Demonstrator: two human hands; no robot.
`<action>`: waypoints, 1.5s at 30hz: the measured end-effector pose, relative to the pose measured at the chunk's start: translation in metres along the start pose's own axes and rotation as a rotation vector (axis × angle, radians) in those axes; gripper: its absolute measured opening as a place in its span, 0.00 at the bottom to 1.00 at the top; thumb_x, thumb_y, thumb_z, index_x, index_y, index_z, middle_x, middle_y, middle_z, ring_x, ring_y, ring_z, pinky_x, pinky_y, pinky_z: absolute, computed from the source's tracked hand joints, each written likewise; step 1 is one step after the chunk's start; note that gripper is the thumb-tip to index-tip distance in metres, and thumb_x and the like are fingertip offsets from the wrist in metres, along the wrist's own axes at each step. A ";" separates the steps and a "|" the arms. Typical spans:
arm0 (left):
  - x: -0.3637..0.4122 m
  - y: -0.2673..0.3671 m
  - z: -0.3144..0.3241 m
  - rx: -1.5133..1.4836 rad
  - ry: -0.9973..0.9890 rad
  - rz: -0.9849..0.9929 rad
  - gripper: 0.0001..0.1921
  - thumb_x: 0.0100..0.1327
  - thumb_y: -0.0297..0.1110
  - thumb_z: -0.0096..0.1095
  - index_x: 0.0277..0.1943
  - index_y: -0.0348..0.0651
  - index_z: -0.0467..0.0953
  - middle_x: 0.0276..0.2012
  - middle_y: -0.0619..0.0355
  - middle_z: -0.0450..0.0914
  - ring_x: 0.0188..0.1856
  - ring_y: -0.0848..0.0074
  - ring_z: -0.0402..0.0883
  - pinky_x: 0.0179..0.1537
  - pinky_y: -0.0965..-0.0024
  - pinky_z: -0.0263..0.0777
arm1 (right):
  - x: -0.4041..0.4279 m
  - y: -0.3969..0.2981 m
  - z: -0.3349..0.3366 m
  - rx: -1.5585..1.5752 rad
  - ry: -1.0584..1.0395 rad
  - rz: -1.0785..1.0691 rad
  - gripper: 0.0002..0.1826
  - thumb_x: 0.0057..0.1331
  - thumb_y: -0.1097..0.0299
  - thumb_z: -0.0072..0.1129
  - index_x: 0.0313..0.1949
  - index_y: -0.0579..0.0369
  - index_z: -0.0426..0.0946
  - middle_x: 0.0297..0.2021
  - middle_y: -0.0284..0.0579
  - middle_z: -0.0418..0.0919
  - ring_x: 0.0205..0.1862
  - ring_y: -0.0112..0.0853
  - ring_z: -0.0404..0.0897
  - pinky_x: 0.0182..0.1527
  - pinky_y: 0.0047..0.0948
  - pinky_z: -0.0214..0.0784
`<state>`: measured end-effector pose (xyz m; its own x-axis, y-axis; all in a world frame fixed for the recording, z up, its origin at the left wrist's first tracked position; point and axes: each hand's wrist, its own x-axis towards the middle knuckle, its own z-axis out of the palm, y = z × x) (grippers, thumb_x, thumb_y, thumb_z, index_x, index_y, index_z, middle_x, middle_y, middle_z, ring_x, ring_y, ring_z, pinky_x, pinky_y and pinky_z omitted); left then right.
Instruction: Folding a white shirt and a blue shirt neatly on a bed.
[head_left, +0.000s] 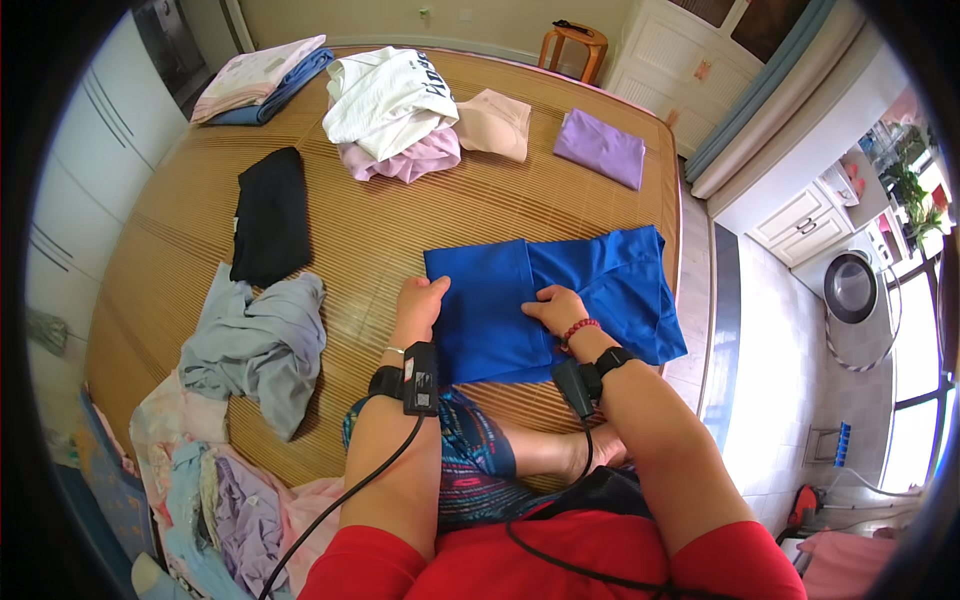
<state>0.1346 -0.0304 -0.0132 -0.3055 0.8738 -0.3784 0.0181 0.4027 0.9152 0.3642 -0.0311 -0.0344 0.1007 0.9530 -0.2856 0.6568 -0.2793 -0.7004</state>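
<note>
A blue garment (484, 319) lies on the woven mat (375, 232) before my crossed legs, its left part folded over in a flat panel. My left hand (420, 304) grips the panel's left edge, with the thumb on top and the other fingers mostly hidden. At the panel's right edge my right hand (559, 309) pinches the cloth between thumb and fingers. The garment's right part (626, 285) lies spread out and a little creased. Which kind of garment it is, I cannot tell.
Folded black clothing (271, 217) and a crumpled grey garment (262, 345) lie at left, near a heap of clothes (232, 510). Farther back are a white shirt (390, 101), a beige bra (495, 124), folded purple cloth (600, 148) and folded bedding (259, 82). Cables trail from my wrist devices (420, 379).
</note>
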 end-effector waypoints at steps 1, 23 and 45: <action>0.002 -0.001 -0.001 -0.006 0.003 -0.006 0.16 0.48 0.36 0.65 0.32 0.36 0.66 0.22 0.62 0.65 0.23 0.83 0.62 0.22 0.75 0.58 | -0.001 -0.005 0.001 -0.007 -0.005 0.000 0.25 0.48 0.59 0.65 0.43 0.63 0.74 0.23 0.40 0.76 0.19 0.26 0.71 0.22 0.24 0.66; 0.000 0.006 0.005 -0.096 -0.056 -0.014 0.15 0.49 0.33 0.64 0.28 0.36 0.62 0.19 0.61 0.63 0.17 0.82 0.60 0.16 0.74 0.55 | -0.026 -0.001 0.005 0.057 0.279 0.053 0.29 0.45 0.67 0.61 0.48 0.58 0.65 0.40 0.55 0.75 0.43 0.46 0.75 0.46 0.35 0.67; 0.000 -0.010 0.010 0.079 -0.319 -0.045 0.10 0.48 0.31 0.61 0.27 0.29 0.74 0.21 0.51 0.76 0.21 0.70 0.75 0.22 0.71 0.66 | -0.042 -0.064 0.024 -0.259 -0.165 -0.319 0.42 0.45 0.55 0.65 0.58 0.53 0.57 0.51 0.61 0.63 0.49 0.49 0.69 0.51 0.36 0.65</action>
<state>0.1437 -0.0317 -0.0238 0.0060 0.8909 -0.4541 0.0889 0.4518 0.8877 0.3005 -0.0559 0.0065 -0.2443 0.9495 -0.1969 0.8034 0.0845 -0.5894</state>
